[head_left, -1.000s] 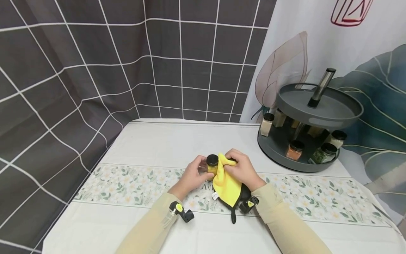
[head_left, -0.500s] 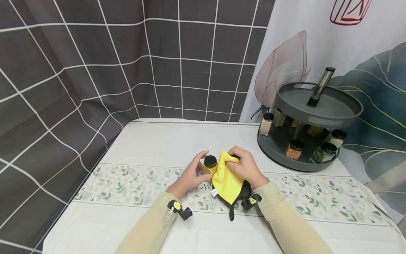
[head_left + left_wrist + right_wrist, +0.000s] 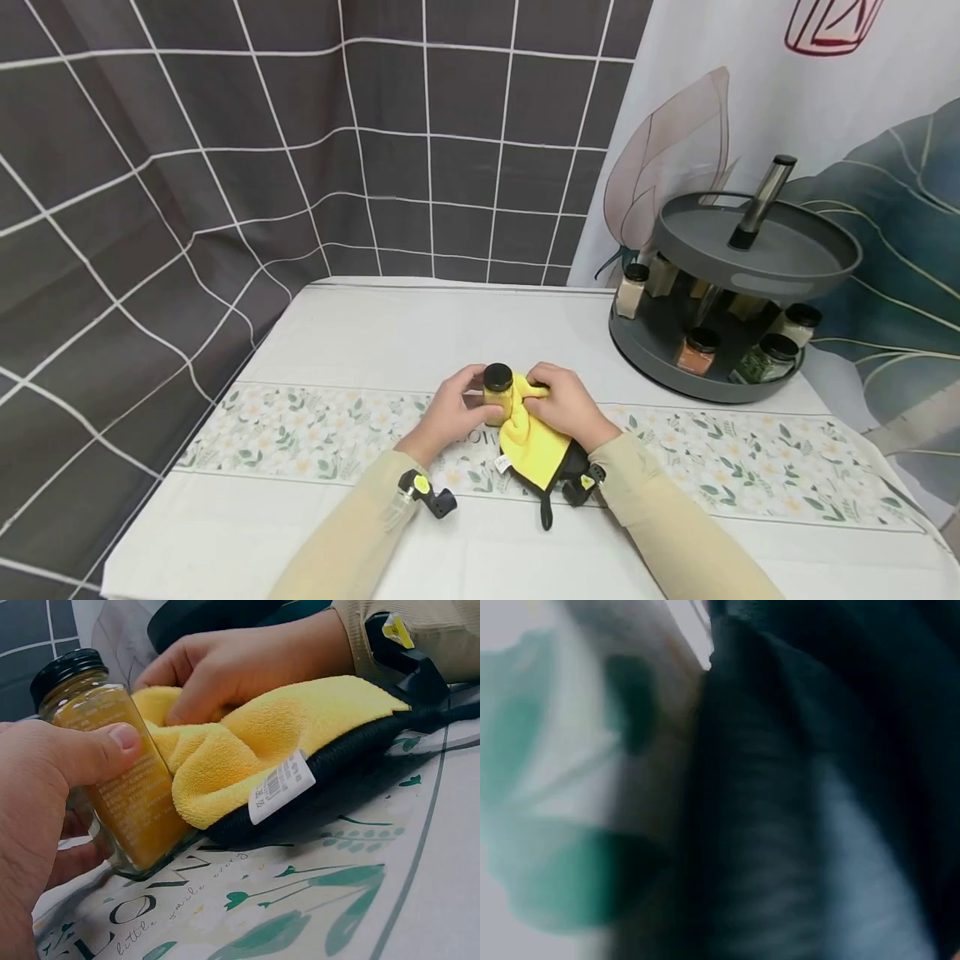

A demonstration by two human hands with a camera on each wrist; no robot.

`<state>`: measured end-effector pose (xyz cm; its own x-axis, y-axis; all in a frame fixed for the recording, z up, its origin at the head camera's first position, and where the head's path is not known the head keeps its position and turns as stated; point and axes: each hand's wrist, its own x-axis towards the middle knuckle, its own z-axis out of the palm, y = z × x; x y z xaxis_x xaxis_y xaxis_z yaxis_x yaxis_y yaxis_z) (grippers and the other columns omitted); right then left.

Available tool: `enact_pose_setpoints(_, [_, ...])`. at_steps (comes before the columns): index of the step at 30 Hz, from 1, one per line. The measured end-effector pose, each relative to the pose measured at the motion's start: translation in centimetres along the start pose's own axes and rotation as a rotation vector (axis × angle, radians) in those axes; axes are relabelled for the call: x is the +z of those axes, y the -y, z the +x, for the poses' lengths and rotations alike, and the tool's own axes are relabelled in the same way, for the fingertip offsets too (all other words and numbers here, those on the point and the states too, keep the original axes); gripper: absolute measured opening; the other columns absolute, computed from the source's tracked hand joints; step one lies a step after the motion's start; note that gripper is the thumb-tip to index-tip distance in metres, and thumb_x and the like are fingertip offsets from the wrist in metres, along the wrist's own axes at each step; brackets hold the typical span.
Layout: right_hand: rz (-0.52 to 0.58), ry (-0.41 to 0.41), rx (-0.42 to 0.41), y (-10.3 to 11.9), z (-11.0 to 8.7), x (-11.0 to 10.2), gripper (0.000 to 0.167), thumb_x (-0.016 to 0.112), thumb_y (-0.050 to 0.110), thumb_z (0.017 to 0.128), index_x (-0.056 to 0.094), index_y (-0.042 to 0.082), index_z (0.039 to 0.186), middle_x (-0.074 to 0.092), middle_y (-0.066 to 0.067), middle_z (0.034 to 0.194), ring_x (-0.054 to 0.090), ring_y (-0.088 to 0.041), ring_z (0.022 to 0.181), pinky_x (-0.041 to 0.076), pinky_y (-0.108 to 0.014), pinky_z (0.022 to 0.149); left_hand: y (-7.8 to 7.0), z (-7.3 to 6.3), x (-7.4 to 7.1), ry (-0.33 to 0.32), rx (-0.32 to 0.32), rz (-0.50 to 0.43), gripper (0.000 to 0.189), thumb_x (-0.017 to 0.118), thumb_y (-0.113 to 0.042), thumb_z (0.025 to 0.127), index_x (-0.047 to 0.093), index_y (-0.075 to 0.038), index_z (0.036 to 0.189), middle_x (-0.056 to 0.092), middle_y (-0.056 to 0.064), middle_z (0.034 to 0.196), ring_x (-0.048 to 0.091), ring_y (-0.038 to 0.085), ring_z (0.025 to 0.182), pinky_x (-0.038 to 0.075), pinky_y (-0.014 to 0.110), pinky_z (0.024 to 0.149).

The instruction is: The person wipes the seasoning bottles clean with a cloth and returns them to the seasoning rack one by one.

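My left hand (image 3: 454, 414) grips a square glass spice jar (image 3: 124, 780) with a black lid and yellow-brown powder inside. Thumb on the printed face, fingers behind it, the hand keeps the jar slightly tilted just over the tablecloth. A yellow plush cloth (image 3: 534, 446) with a dark back, a white tag (image 3: 282, 787) and a black loop bunches against the jar's right side. My right hand (image 3: 564, 406) holds the bunched cloth, its fingertips partly hidden in the folds. The right wrist view is mostly filled by the cloth's blurred dark side (image 3: 757, 810).
At the back right stands a two-tier grey turntable rack (image 3: 757, 250). On its lower tier are several black-lidded jars, among them an orange one (image 3: 697, 353) and a green one (image 3: 767, 360). A white tablecloth with a floral band (image 3: 315, 433) covers the table. A dark grid curtain (image 3: 382, 167) hangs behind.
The right hand and cloth first rise slightly away from the jar, then come back down and left against it. The left fingers loosen, then close round the jar again, which now stands straighter.
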<state>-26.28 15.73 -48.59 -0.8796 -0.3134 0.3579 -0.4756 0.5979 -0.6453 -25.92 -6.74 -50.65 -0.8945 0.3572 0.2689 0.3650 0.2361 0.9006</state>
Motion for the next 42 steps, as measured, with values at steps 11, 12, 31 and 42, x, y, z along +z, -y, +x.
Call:
enact_pose_setpoints(11, [0.067, -0.104, -0.205, 1.3, 0.1, 0.4, 0.022, 0.070, -0.002, 0.076, 0.064, 0.019, 0.081, 0.058, 0.007, 0.088, 0.051, -0.011, 0.076, 0.047, -0.026, 0.064, 0.2, 0.0, -0.1, -0.098, -0.041, -0.254, 0.051, 0.076, -0.003, 0.088, 0.053, -0.001, 0.134, 0.062, 0.016, 0.129, 0.062, 0.030, 0.119, 0.056, 0.032, 0.097])
enact_pose_setpoints(12, [0.073, -0.091, -0.180, 1.2, 0.1, 0.5, 0.023, 0.070, -0.002, 0.076, 0.063, 0.019, 0.080, 0.057, 0.008, 0.087, 0.050, -0.010, 0.075, 0.046, -0.025, 0.063, 0.1, -0.1, -0.2, -0.093, -0.055, -0.299, 0.050, 0.074, -0.003, 0.090, 0.052, -0.001, 0.135, 0.061, 0.017, 0.131, 0.061, 0.029, 0.121, 0.055, 0.032, 0.099])
enact_pose_setpoints(31, [-0.042, -0.351, -0.533, 1.6, -0.5, 2.5, 0.020, 0.074, -0.004, 0.072, 0.066, 0.008, 0.086, 0.064, -0.005, 0.096, 0.060, -0.022, 0.088, 0.055, -0.031, 0.077, -0.7, 0.5, 1.4, -0.296, -0.252, -1.042, 0.056, 0.069, -0.030, 0.095, 0.041, -0.002, 0.134, 0.063, 0.007, 0.109, 0.069, 0.015, 0.097, 0.061, 0.026, 0.082])
enact_pose_setpoints(42, [0.109, -0.289, -0.369, 1.5, -0.4, 2.3, 0.023, 0.073, -0.010, 0.074, 0.067, 0.008, 0.086, 0.062, 0.000, 0.091, 0.057, -0.014, 0.079, 0.050, -0.022, 0.065, -0.3, 0.9, 1.0, -0.268, -0.198, -1.035, 0.058, 0.075, -0.028, 0.092, 0.042, -0.003, 0.132, 0.062, 0.007, 0.111, 0.069, 0.016, 0.097, 0.061, 0.028, 0.083])
